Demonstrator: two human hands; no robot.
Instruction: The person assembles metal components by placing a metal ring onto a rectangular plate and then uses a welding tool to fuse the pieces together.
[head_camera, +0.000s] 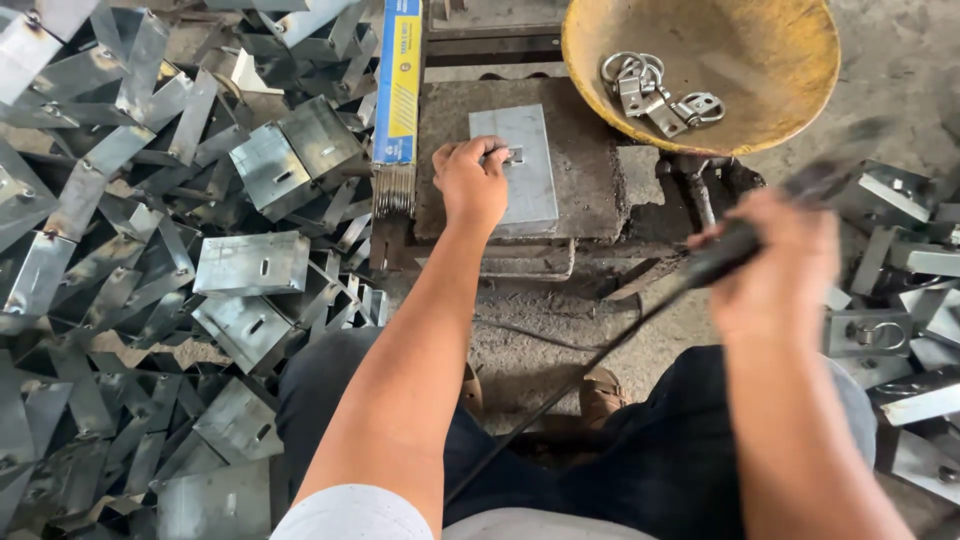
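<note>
Before you sits a low, grimy metal tabletop (590, 180) carrying a flat grey steel plate (520, 165), with a blue-and-yellow box of rods (398, 100) along its left edge. Around it, the dusty floor (545, 340) bears heaps of folded steel brackets (150, 250).

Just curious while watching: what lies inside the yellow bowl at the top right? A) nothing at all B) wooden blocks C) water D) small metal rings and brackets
D: the yellow bowl holds a small heap of metal rings and brackets, beyond the left hand resting on a grey metal plate.
</note>
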